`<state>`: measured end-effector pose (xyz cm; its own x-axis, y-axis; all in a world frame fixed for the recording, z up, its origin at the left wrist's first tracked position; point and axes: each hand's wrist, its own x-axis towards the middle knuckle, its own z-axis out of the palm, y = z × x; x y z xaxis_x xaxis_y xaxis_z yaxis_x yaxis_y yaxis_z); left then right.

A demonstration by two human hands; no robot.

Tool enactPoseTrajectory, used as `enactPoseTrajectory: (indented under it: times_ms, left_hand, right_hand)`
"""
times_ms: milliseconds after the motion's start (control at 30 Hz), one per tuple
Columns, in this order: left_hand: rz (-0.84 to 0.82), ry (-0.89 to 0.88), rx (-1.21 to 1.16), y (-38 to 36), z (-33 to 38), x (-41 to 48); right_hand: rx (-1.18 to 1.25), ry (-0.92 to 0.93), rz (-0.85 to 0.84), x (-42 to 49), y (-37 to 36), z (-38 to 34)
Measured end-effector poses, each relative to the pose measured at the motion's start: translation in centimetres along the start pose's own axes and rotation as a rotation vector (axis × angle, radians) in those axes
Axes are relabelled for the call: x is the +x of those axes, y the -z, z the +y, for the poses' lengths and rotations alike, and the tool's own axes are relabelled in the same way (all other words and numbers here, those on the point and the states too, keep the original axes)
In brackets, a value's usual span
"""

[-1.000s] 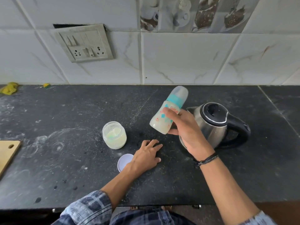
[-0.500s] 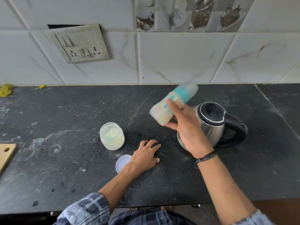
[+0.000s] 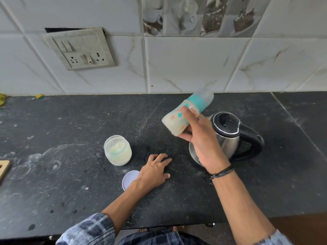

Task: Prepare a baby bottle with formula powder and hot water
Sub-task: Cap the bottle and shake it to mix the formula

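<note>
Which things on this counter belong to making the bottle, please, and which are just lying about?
For the job: baby bottle, tilted in the right hand; electric kettle; open formula jar; its lid.
Lying about: wooden board at the left edge; yellow scraps at the back.

There's the bottle (image 3: 172, 122), milky white with a teal collar and small red and teal prints. The kettle (image 3: 228, 142) is silver steel with a black top and handle. Pale cream fills the jar (image 3: 118, 152), and the worktop (image 3: 70, 174) is black, speckled grey. The sleeve (image 3: 92, 228) is a blue-grey check.
</note>
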<state>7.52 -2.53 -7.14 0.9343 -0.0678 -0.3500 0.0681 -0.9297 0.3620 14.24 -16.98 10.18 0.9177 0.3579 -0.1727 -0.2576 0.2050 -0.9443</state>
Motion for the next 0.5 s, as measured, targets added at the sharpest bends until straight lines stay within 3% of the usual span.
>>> enactPoseTrajectory:
  times_ms: [133,267,433,500]
  left_hand:
    - [-0.01,0.003,-0.008,0.1,-0.1,-0.2]
    - [0.008,0.002,-0.02,0.1,0.1,-0.2]
    - [-0.004,0.007,-0.01,0.0,-0.1,-0.3]
    - [0.006,0.0,-0.009,0.1,-0.1,-0.1]
  right_hand:
    - [-0.262,-0.045,-0.097,0.0,-0.1,0.4]
    - [-0.021,0.06,0.035,0.0,-0.3,0.1]
    - [-0.257,-0.057,-0.082,0.0,0.2,1.0]
    - [-0.11,-0.036,0.002,-0.1,0.4,1.0]
